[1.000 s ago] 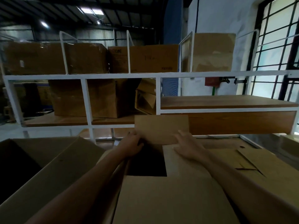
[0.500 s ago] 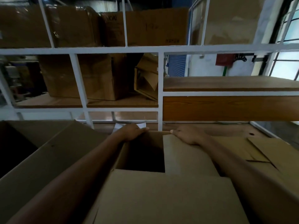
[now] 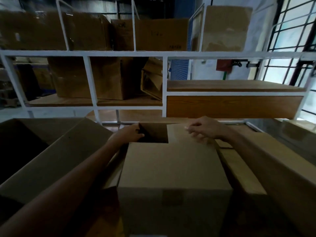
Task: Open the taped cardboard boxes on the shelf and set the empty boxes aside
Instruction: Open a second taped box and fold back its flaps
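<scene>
A brown cardboard box (image 3: 172,166) stands right in front of me with its near flap folded flat and a dark square opening at its far left corner. My left hand (image 3: 130,134) grips the box's left rim at that opening, fingers curled inside. Over the far right flap hovers my right hand (image 3: 203,130), fingers spread and loose, holding nothing. On the white metal shelf (image 3: 164,53) beyond stand several closed cardboard boxes (image 3: 160,34).
A large open box (image 3: 51,151) sits close on my left. Flattened cardboard (image 3: 273,151) lies on the right. A tilted open box (image 3: 152,79) leans on the middle shelf. Barred windows fill the right side.
The far flap that stood upright has been folded down. My right hand has let go of the far edge and lifted off. The left hand slid onto the left rim.
</scene>
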The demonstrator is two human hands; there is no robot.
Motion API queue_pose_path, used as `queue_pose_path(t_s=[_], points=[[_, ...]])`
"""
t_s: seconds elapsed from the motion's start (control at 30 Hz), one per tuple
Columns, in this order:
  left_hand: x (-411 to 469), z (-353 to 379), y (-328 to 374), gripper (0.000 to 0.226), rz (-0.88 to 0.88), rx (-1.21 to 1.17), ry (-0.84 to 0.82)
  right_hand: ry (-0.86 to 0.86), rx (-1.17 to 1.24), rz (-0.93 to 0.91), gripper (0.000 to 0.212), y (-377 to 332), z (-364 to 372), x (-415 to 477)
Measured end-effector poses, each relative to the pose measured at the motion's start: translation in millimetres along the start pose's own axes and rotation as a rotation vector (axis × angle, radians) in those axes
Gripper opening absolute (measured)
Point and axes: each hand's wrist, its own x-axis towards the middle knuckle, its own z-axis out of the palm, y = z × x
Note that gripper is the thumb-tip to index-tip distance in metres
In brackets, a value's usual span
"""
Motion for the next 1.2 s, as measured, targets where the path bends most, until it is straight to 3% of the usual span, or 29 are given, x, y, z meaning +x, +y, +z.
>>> queue_pose_path(t_s=[0.17,0.3,0.33,0.5,0.6,0.67,0.73,0.8,0.87,0.93,1.1,1.2], points=[[-65,4,4,0.021,-0.121,-0.146,0.148,-0.08,-0.095,-0.041,0.017,-30,12,-64],[-109,0,12,0.023,-0.16,-0.453,0.211,0.105,-0.165,0.017,0.056,-33,26,-86],[-119,-1,15,0.023,-0.16,-0.517,0.203,0.173,-0.151,-0.003,0.058,-38,25,-92],[-152,-9,27,0.011,-0.116,-0.527,0.131,0.39,-0.233,-0.184,0.025,-81,4,-138],[-169,-15,38,0.011,-0.027,-0.666,0.087,0.251,-0.314,-0.168,0.025,-101,-6,-171],[-180,-18,54,0.016,-0.025,-0.632,0.027,0.051,-0.23,-0.111,0.047,-110,-7,-196],[-190,-22,70,0.024,-0.098,-0.447,-0.105,-0.106,-0.09,-0.016,0.072,-112,3,-214],[-195,-23,76,0.049,-0.069,-0.29,-0.26,-0.146,-0.064,0.045,0.073,-104,27,-224],[-200,-17,72,0.078,-0.089,-0.137,-0.285,-0.104,-0.149,0.035,0.051,-87,56,-226],[-203,-4,69,0.092,-0.153,-0.027,-0.208,-0.064,-0.264,-0.01,0.031,-72,80,-231],[-214,23,61,0.092,-0.113,-0.091,0.016,0.229,-0.406,-0.182,0.042,-62,114,-234],[-220,28,60,0.088,-0.114,-0.13,0.06,0.247,-0.435,-0.328,0.046,-69,120,-221]])
